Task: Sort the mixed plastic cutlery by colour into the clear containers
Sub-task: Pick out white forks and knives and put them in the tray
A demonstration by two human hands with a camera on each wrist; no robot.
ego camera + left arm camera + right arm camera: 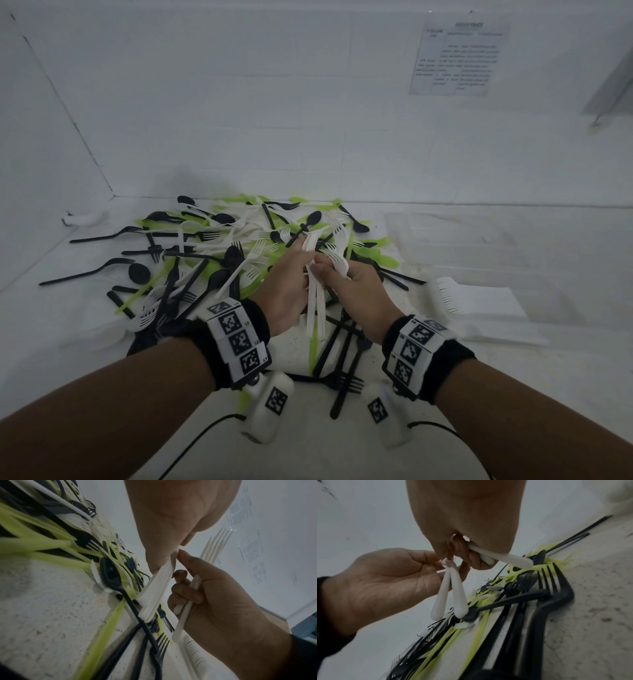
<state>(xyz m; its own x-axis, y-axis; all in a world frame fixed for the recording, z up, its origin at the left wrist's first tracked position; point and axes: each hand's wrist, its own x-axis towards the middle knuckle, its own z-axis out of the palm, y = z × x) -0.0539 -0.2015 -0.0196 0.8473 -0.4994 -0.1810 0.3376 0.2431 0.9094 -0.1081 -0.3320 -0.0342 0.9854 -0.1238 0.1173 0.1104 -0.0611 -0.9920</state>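
1. White table (445,394) w/ mixed pile (212,253) behind hands.
2. L hand (287,291) grips white fork bundle (315,305); R hand (363,291) clutches more white forks (202,574), hands touching.
3. Step: merging whites. Next, prob.: carry to clear containers (479,233), far right.

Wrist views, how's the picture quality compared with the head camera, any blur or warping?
Head view: evenly lit, fairly sharp on the cutlery pile, wall sheet unreadable. Left wrist view: dim, strongly warped, near green pieces smeared, white forks sharper. Right wrist view: dim, black fork sharp, bottom edge blurred.
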